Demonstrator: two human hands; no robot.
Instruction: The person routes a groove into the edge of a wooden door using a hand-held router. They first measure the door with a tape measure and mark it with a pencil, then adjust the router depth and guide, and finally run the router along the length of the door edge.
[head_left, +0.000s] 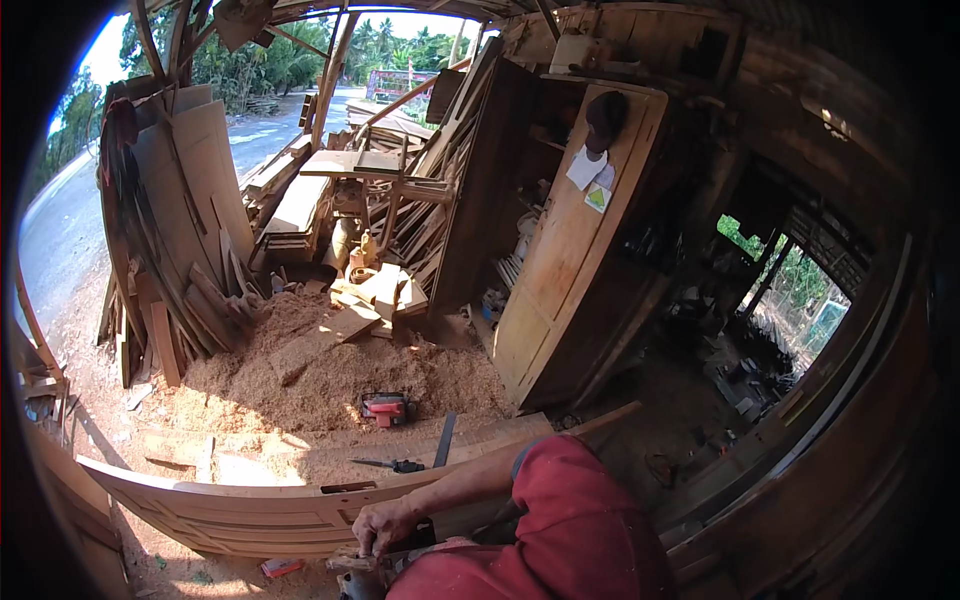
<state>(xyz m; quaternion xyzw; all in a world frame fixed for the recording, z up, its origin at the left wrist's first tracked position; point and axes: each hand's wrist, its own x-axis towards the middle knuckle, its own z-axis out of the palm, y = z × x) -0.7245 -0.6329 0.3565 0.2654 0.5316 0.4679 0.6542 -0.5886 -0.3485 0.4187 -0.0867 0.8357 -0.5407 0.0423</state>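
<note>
My right hand (385, 525) reaches in from a red sleeve (575, 520), its fingers curled down. They close on a small grey and brown object (352, 567) at the lower edge, whose kind I cannot make out. A patch of skin shows below that forearm, but the fingers of my left hand are hidden. Just beyond stands a panelled wooden door (230, 512) on its long edge, with a slot (348, 487) cut in its upper edge. Behind the door lie a dark pointed tool (392, 465) and a dark flat bar (445, 440).
A red and black power tool (385, 408) rests on heaped wood shavings (270, 365). Boards (200, 170) lean at the left, and offcuts (380, 300) are piled farther back. At the right stands a tall wooden cabinet (575, 240). A red object (282, 567) lies near the door.
</note>
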